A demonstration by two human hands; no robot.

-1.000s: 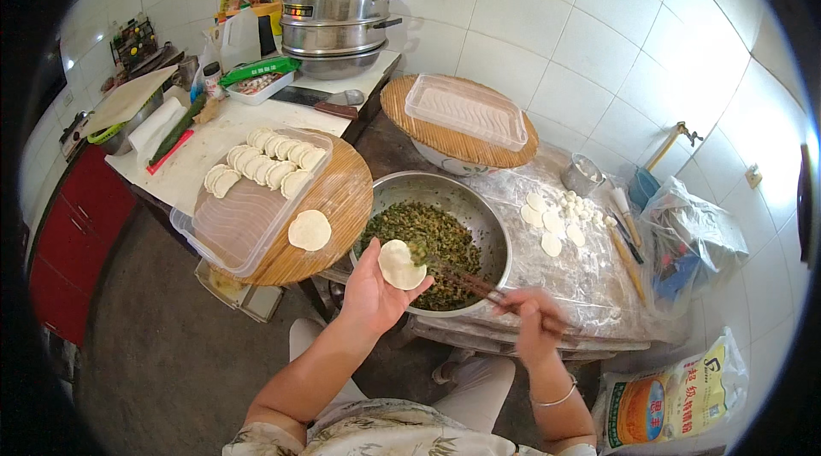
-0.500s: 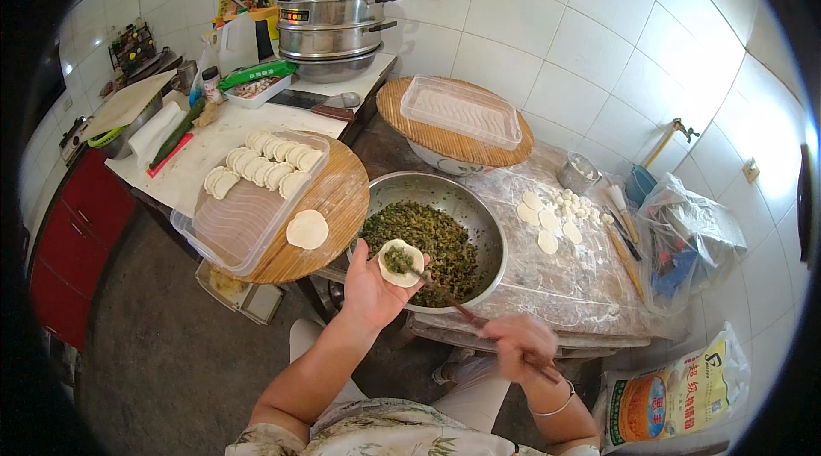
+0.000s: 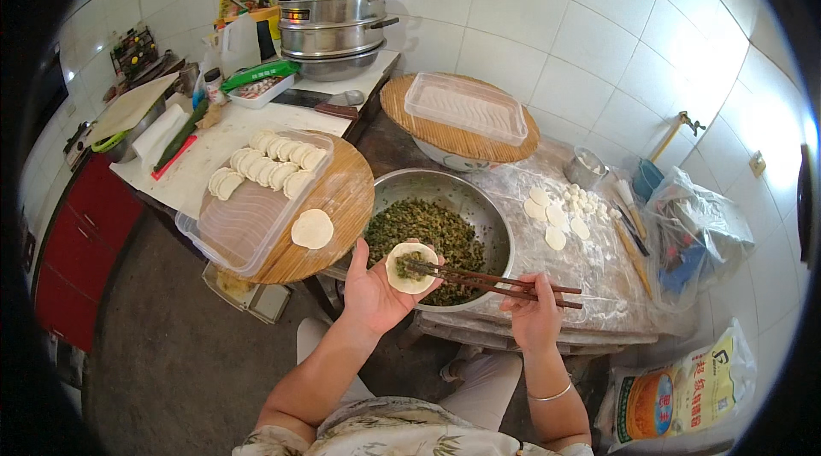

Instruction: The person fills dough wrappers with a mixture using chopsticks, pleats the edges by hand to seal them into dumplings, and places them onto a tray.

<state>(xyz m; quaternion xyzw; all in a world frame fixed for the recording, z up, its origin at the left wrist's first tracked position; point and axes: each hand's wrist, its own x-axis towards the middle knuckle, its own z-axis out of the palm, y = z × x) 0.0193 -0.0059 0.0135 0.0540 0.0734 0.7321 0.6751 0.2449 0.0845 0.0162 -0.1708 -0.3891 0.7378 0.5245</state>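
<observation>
On the open palm of my left hand [image 3: 368,302] lies a round dumpling wrapper [image 3: 410,286] with a small heap of green filling [image 3: 409,263] at its middle. My right hand [image 3: 536,317] grips a pair of brown chopsticks [image 3: 492,278], whose tips touch that filling. Both hands are at the near rim of a large steel bowl [image 3: 506,238], which holds chopped green filling [image 3: 428,225]. To the left, folded dumplings [image 3: 269,164] stand in rows in a clear plastic tray [image 3: 244,229]. A single flat wrapper [image 3: 312,229] rests beside the tray on a round woven board [image 3: 346,187].
Flat wrappers [image 3: 555,238], small dough pieces [image 3: 586,200] and a rolling pin [image 3: 631,255] lie on the floured table [image 3: 530,285] at right. Behind the bowl, a clear tray [image 3: 466,110] sits on another round board. A steamer [image 3: 332,20] stands at the back left.
The chopsticks have swung from a downward slant to nearly level, and my right hand has risen slightly. The filling on the wrapper looks more spread under their tips.
</observation>
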